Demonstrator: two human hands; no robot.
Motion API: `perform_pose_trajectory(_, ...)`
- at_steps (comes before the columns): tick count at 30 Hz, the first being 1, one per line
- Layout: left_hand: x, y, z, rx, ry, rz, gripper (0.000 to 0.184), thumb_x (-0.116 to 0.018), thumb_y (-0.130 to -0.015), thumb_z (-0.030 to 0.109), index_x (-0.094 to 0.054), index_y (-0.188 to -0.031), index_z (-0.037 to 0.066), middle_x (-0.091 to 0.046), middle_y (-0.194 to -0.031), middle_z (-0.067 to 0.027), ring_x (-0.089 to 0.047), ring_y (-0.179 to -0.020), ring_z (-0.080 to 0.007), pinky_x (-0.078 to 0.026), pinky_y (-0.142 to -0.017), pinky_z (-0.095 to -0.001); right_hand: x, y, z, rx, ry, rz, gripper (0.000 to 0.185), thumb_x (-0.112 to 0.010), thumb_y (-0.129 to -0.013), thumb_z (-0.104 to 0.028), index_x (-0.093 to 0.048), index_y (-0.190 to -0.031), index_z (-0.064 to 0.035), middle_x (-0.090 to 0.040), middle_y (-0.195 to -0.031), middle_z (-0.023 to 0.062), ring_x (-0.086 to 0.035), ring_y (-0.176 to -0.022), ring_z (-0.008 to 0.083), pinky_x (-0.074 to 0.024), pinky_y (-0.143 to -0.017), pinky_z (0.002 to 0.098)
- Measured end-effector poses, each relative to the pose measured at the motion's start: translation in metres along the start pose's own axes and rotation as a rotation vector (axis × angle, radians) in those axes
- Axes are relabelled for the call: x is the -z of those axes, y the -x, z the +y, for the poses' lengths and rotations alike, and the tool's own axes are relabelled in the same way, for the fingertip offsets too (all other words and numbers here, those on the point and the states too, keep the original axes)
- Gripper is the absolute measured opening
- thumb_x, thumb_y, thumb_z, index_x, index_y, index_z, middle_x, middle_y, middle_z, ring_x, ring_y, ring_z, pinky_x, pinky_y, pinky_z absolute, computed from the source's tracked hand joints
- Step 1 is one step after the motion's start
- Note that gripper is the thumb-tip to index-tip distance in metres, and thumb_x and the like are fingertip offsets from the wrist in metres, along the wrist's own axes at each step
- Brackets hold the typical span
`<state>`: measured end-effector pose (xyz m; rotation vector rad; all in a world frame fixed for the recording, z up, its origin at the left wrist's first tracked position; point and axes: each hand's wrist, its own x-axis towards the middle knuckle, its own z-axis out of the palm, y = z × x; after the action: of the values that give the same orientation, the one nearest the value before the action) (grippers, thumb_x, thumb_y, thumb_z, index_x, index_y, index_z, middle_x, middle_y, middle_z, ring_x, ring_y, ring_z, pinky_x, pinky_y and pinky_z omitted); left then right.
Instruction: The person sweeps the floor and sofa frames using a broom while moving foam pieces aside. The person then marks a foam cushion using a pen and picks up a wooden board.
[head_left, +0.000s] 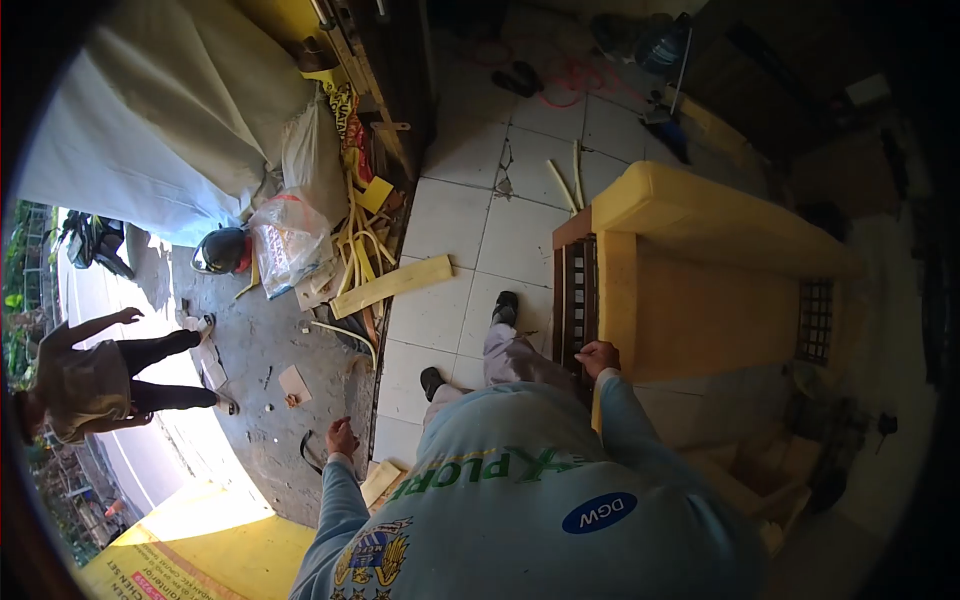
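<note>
On the right stands a sofa frame (720,320) padded with yellow foam, its brown wooden slats (577,300) facing me. My right hand (598,357) is beside the near end of the slats, its fingers bent and pinched together. Whatever may be between those fingers is too small to make out. Over the grey floor, my left hand (342,437) hangs low at my side, apart from the sofa frame. Its fingers are curled in, and I cannot see whether they hold anything.
A yellow foam strip (395,287) and thin offcuts (360,240) lie along the floor edge, near a plastic bag (290,240) and a helmet (222,250). Another person (100,385) is outside on the left. Red hose (580,82) lies on the tiles ahead.
</note>
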<state>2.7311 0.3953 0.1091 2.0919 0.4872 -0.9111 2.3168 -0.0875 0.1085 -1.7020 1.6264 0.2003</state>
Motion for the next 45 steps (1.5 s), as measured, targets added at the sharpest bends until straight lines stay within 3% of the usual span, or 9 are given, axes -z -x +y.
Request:
perform_pose_trajectory(6,-0.284,0.046,0.184,-0.061,-0.099,-0.135,0.030,-0.050,-0.089,0.015,-0.063,-0.116,0.008,-0.057,-0.071,-0.0051,-0.056,-0.053,-0.0152,-0.048,-0.049,-0.0311,0.209,-0.216,0.079,-0.226,-0.251,0.226,0.024,-0.069,-0.083,-0.025,-0.071,-0.099,-0.0074,-0.070,-0.099,0.0122,-0.066,-0.092,0.0295,-0.0519,-0.083,0.0390)
perform_pose_trajectory(15,-0.557,0.043,0.456,-0.602,-0.387,-0.572,0.026,-0.055,-0.091,0.014,-0.059,-0.114,0.002,-0.065,-0.085,-0.0074,-0.062,-0.071,-0.0149,-0.053,-0.059,-0.0294,0.576,-0.472,-0.044,-0.043,-0.133,1.206,0.040,-0.069,-0.085,-0.035,-0.060,-0.116,-0.0112,-0.061,-0.100,0.0165,-0.060,-0.089,0.0309,-0.0488,-0.077,0.0409)
perform_pose_trajectory(21,-0.684,0.001,0.671,-0.280,-0.687,-0.308,0.032,-0.055,-0.092,0.019,-0.055,-0.121,0.005,-0.067,-0.101,-0.0089,-0.065,-0.079,-0.0195,-0.055,-0.065,-0.0331,0.657,-0.691,-0.083,-0.889,0.150,0.933,0.073,-0.058,-0.083,-0.059,-0.041,-0.139,-0.0142,-0.043,-0.136,0.0177,-0.041,-0.126,0.0366,-0.0346,-0.099,0.0581)
perform_pose_trajectory(23,-0.719,-0.072,0.705,-0.019,-0.688,-0.168,0.036,-0.056,-0.091,0.018,-0.054,-0.125,0.007,-0.068,-0.103,-0.0092,-0.067,-0.088,-0.0227,-0.056,-0.069,-0.0391,0.663,-0.754,-0.073,-0.851,0.259,0.982,0.077,-0.054,-0.084,-0.061,-0.036,-0.143,-0.0148,-0.039,-0.142,0.0168,-0.036,-0.131,0.0358,-0.0286,-0.102,0.0609)
perform_pose_trajectory(25,-0.735,-0.154,0.747,-0.317,-0.900,-0.383,0.040,-0.061,-0.087,0.015,-0.055,-0.126,0.010,-0.069,-0.101,-0.0085,-0.067,-0.095,-0.0261,-0.055,-0.074,-0.0418,0.680,-0.798,-0.072,-0.833,0.295,0.980,0.079,-0.052,-0.084,-0.062,-0.033,-0.145,-0.0153,-0.036,-0.145,0.0159,-0.033,-0.134,0.0354,-0.0250,-0.105,0.0612)
perform_pose_trajectory(26,-0.780,-0.150,0.802,-0.578,-1.253,-0.438,0.041,-0.063,-0.086,0.013,-0.055,-0.126,0.007,-0.070,-0.101,-0.0105,-0.067,-0.095,-0.0265,-0.056,-0.076,-0.0409,0.702,-0.819,-0.077,-0.830,0.269,0.983,0.078,-0.052,-0.085,-0.061,-0.033,-0.145,-0.0154,-0.035,-0.146,0.0155,-0.032,-0.134,0.0354,-0.0244,-0.106,0.0602)
perform_pose_trajectory(28,-0.888,-0.087,0.922,0.051,-0.853,-0.372,0.043,-0.068,-0.082,0.010,-0.057,-0.123,0.007,-0.070,-0.100,-0.0106,-0.068,-0.087,-0.0211,-0.055,-0.069,-0.0353,0.734,-0.855,-0.079,-0.822,0.246,0.983,0.077,-0.053,-0.085,-0.060,-0.033,-0.145,-0.0155,-0.034,-0.147,0.0152,-0.032,-0.135,0.0354,-0.0238,-0.108,0.0584)
perform_pose_trajectory(37,-1.384,-0.037,1.334,-0.542,-0.728,-0.498,0.033,-0.055,-0.094,0.018,-0.057,-0.125,0.006,-0.065,-0.092,-0.0062,-0.059,-0.075,-0.0159,-0.047,-0.061,-0.0289,0.911,-0.973,-0.105,-0.850,0.211,1.029,0.065,-0.059,-0.085,-0.040,-0.039,-0.140,-0.0133,-0.039,-0.143,0.0160,-0.035,-0.132,0.0357,-0.0253,-0.110,0.0505)
perform_pose_trajectory(45,-1.839,0.059,1.417,-0.714,-0.850,-0.741,0.023,-0.053,-0.093,0.015,-0.064,-0.112,0.008,-0.062,-0.077,-0.0072,-0.058,-0.068,-0.0185,-0.049,-0.064,-0.0333,1.069,-1.104,-0.050,-0.960,0.152,0.893,0.062,-0.061,-0.080,-0.023,-0.040,-0.137,-0.0099,-0.039,-0.142,0.0163,-0.034,-0.133,0.0363,-0.0248,-0.111,0.0518)
